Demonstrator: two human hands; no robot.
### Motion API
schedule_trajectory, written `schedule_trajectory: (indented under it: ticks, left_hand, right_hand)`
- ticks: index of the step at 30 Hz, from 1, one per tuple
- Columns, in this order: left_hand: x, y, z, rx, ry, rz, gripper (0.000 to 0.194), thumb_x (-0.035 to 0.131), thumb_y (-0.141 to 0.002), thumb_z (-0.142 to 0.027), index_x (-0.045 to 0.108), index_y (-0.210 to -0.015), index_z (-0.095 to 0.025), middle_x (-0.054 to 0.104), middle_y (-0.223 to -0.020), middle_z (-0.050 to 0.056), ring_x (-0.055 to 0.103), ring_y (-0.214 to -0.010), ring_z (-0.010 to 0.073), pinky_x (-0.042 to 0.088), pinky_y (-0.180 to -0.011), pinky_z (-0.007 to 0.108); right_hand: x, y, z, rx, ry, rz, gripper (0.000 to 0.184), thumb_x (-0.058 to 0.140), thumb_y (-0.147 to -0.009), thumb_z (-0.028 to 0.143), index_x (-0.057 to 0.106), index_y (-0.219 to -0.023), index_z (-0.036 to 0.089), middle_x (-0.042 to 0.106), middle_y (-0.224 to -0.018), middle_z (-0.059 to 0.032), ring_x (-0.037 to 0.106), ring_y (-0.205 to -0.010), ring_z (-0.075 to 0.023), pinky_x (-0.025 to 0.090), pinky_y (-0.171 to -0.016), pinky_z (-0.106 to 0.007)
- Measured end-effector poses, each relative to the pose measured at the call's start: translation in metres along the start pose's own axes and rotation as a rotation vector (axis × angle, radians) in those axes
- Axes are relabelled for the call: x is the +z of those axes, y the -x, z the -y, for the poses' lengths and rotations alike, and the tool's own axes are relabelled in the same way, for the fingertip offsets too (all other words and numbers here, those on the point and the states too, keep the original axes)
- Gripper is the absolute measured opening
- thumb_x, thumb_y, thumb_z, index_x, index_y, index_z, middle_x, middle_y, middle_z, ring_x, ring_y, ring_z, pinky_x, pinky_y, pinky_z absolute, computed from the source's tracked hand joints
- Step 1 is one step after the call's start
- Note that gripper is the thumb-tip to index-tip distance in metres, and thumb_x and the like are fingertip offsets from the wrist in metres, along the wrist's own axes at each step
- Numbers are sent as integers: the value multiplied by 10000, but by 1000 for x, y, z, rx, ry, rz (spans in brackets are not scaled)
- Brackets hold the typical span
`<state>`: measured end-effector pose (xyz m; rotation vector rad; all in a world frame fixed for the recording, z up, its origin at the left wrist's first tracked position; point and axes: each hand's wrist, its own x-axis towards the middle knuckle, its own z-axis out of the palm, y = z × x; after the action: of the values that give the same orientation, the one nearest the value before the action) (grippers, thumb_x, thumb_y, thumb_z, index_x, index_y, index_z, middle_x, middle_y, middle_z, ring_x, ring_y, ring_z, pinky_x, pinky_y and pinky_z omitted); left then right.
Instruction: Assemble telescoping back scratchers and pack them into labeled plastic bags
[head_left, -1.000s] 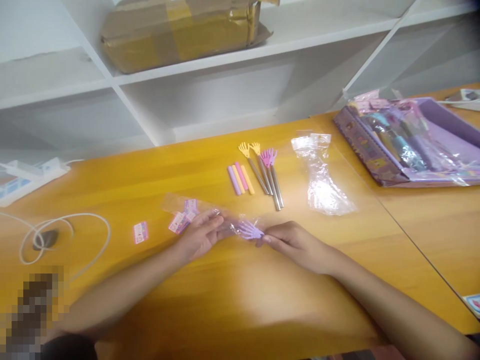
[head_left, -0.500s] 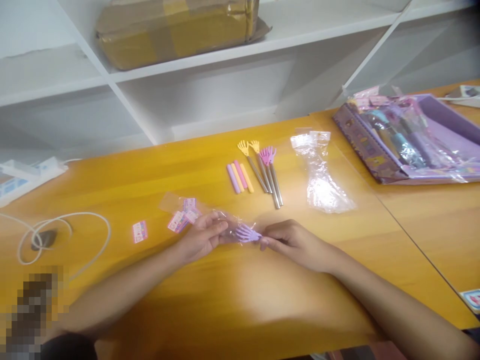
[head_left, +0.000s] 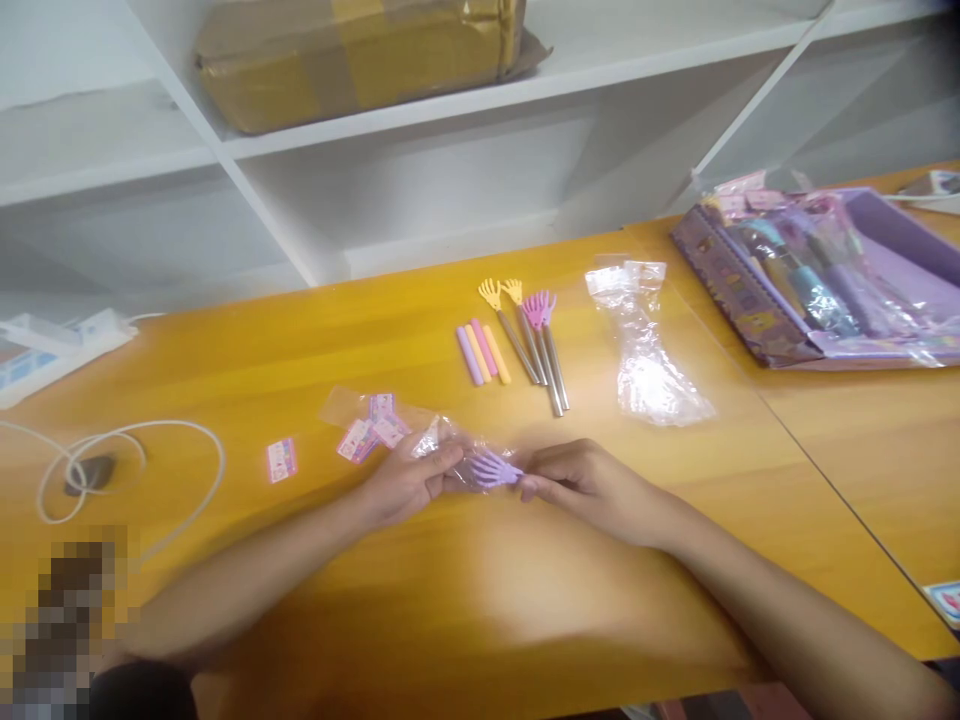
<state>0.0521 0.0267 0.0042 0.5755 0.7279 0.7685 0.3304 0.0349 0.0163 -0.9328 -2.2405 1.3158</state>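
Observation:
My left hand (head_left: 416, 477) is closed on a clear plastic bag (head_left: 459, 452), pinching it between thumb and fingers. Inside or just under the film lies the purple, hand-shaped head of a back scratcher (head_left: 495, 469). My right hand (head_left: 574, 487) grips the back scratcher just behind that head; the rest of it is hidden by the fingers. Small pink printed cards (head_left: 367, 434) lie partly beneath the bag by my left hand, and a single card (head_left: 281, 460) sits farther left. Beyond my hands are yellow and magenta back scratchers (head_left: 540, 340) with metal rods, beside several coloured handle sleeves (head_left: 483, 352).
A pile of clear bags (head_left: 652, 345) lies right of the rods. At the far right stands a purple display box (head_left: 757, 310) with packaged items. A white cable (head_left: 217, 460) loops at left near a power strip (head_left: 67, 350). White shelving (head_left: 420, 135) holds a taped carton (head_left: 360, 60) behind.
The bag's film has shifted up and bunched more above my left fingers. Both hands keep nearly the same place, and the whole view has moved slightly.

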Motion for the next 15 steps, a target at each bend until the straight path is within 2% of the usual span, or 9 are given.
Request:
schedule_trajectory:
  ticks: [8,15]
  left_hand:
    - [-6,-2,-2,-69,60,59,269,893,-876,-346,770,-925,-112,817,-976,126,810,-928,255,675,-908,424]
    - [-11,-4,-2,-114,74,70,301,876,-890,-384,780,-911,-100,831,-945,158,821,-905,286,672,-899,459]
  right_hand:
    - [-6,2,0,-69,150,-63,458,530,-1125,446,733,-822,169,614,-697,-22,584,-633,-121,412,-631,-256]
    - [-7,2,0,-83,156,-105,464,539,-1120,454,680,-778,175,543,-662,2,557,-610,-113,390,-612,-259]
